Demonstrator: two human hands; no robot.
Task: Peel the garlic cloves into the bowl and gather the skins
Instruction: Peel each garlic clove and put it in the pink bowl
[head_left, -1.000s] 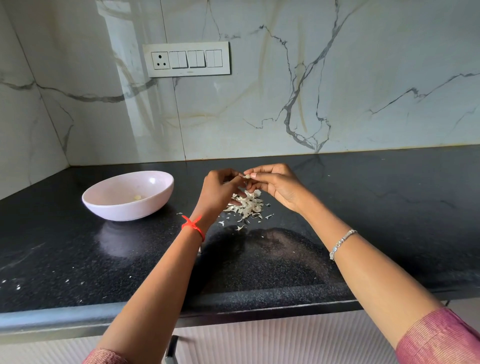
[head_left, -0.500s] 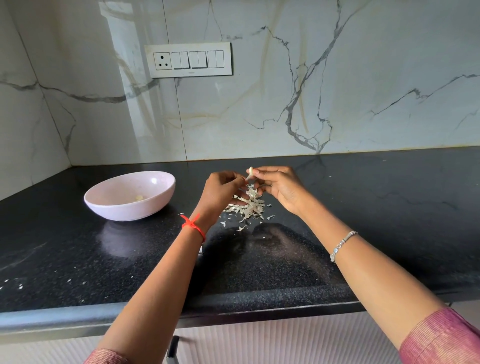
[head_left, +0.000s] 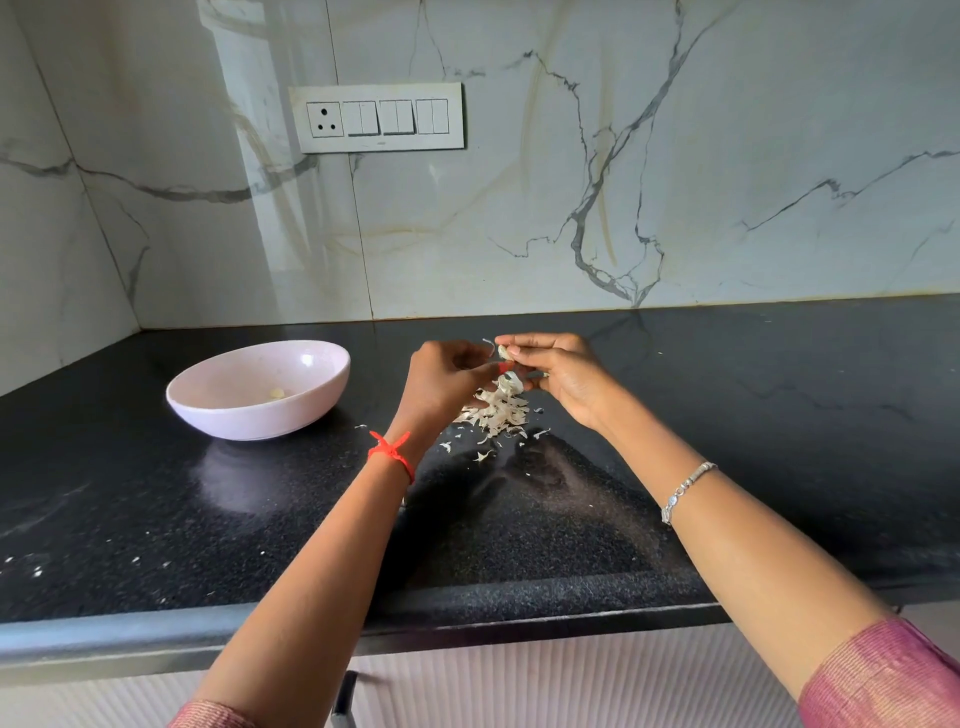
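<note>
Over the black countertop, a pile of skins lies right under both hands. Just above it the right hand pinches a garlic clove between thumb and fingertips. The left hand, fingers curled, nips the same clove where a wisp of skin curls up. This is mid-peel, I'd say. Next, the last skin should drop on the pile and the clove go left to the pink bowl, where one peeled clove sits.
</note>
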